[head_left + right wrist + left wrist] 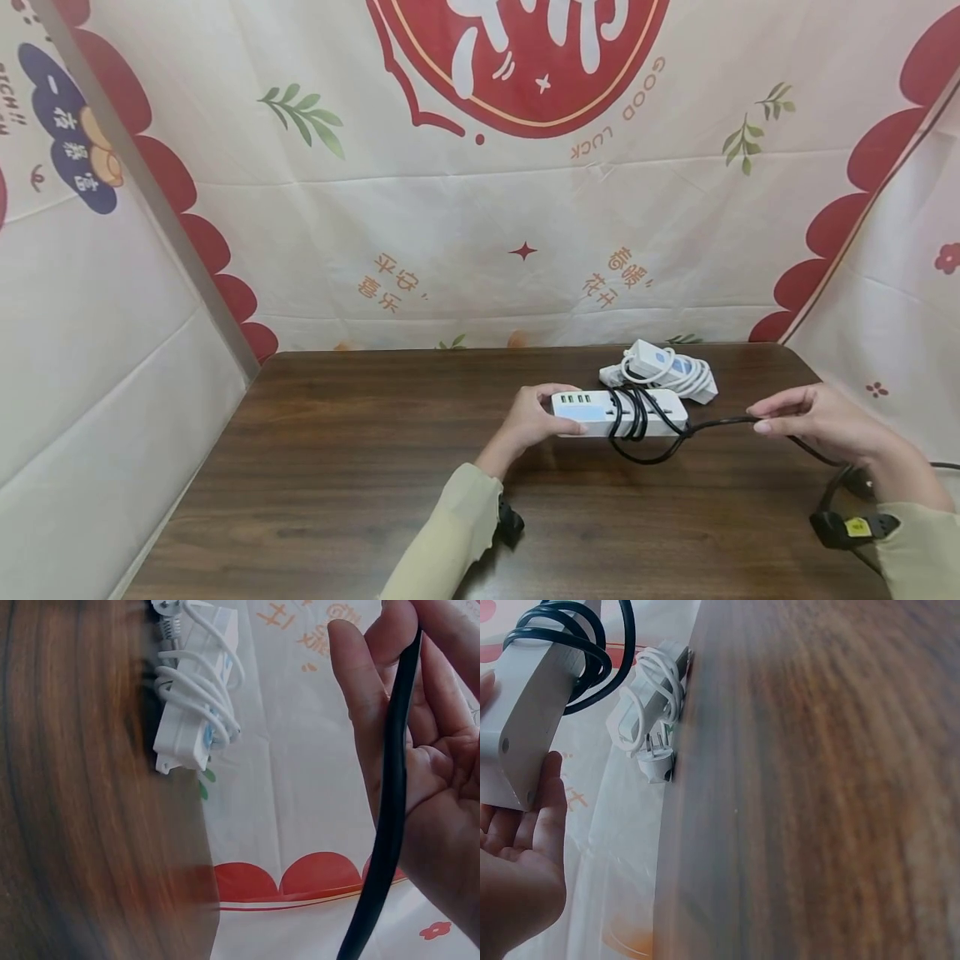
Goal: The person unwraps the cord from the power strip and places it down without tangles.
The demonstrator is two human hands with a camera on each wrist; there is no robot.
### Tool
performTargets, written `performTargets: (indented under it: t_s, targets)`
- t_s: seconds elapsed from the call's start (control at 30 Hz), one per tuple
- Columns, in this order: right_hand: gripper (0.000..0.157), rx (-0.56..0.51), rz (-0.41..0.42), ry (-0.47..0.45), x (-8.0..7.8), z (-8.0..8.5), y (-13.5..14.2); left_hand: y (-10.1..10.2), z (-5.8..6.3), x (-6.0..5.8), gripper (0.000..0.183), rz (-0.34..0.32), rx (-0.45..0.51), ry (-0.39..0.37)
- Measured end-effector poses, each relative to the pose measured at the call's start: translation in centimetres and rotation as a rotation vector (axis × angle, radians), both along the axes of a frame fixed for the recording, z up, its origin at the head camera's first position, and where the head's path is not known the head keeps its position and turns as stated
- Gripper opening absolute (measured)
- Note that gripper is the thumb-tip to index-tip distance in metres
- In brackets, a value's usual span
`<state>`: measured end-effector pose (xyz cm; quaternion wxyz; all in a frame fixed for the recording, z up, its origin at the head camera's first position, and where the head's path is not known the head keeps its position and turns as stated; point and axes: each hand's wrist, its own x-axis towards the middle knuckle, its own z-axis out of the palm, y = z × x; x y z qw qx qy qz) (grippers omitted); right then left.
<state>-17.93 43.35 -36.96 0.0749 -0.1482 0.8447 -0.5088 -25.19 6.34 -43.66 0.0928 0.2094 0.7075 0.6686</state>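
Power strip point(592, 410) (black cord point(720, 422) coiled round it), held by left grip point(532, 419); right grip point(832, 423), at its three o'clock, pinches the cord.

Head view forward, downward; wrist views close, sideways, both catching tabletop point(817, 787).

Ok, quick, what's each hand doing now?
Left hand: holding one end of the nearer white power strip.
Right hand: pinching the black cord.

A white strip point(579, 413), its right half wrapped in black cord point(720, 422) (one length trailing rightward), is roughly level, right of frame centre.
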Motion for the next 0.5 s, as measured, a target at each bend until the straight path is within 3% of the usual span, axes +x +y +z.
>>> performTargets:
  t_s: [0.2, 0.5]
  targets:
    - [0.028, 0.075, 0.000, -0.001, -0.04, -0.55, 0.18, -0.10, 0.22, -0.07, 0.046, 0.002, 0.019, 0.012]
    - [0.012, 0.210, -0.120, -0.072, -0.22, -1.12, 0.47, 0.02, 0.41, 0.00, 0.045, -0.017, 0.020, 0.006]
